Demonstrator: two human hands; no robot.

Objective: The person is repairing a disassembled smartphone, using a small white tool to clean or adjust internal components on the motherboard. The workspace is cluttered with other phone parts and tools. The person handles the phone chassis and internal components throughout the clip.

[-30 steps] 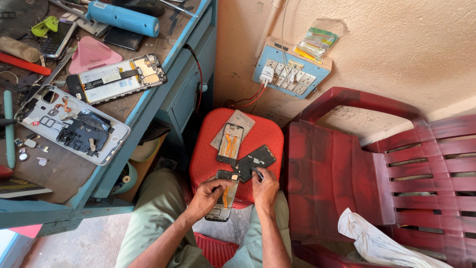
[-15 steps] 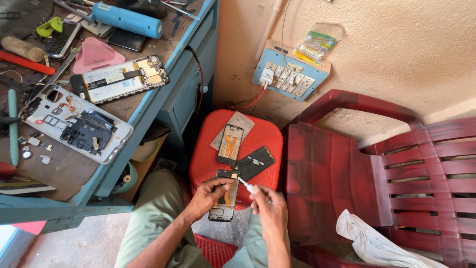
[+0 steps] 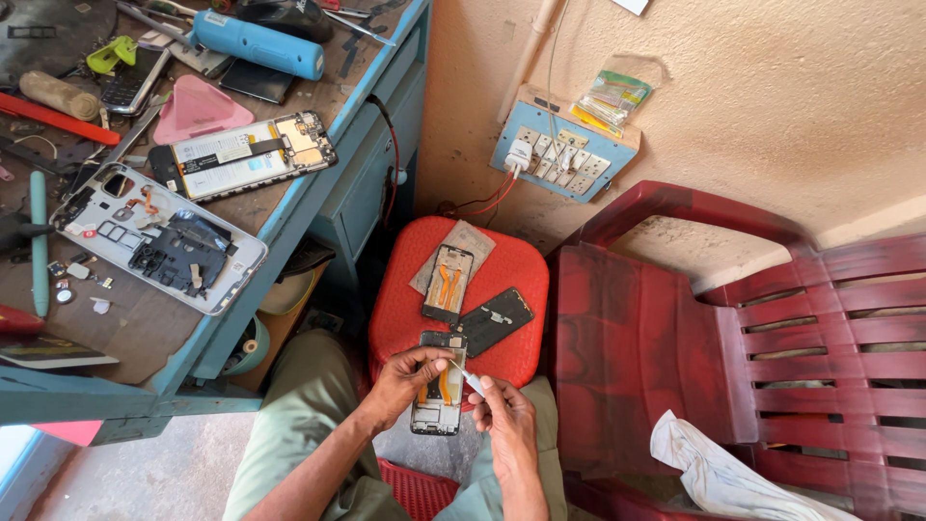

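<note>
Hands (image 3: pixel 453 391) clamp an opened phone (image 3: pixel 439 386) and a small white tool (image 3: pixel 470 380) below a striped packet (image 3: pixel 608 99).

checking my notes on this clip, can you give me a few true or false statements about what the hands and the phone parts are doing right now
1. The left hand grips the opened phone at the edge of the red stool. True.
2. The right hand holds a blue screwdriver. False: it pinches a small white tool aimed at the opened phone.
3. Another phone frame with orange ribbon cables lies on the stool. True.
4. The dark back cover sits on the red chair. False: it lies on the stool, beside the frame.
5. The blue cylindrical tool lies on the workbench. True.
</note>
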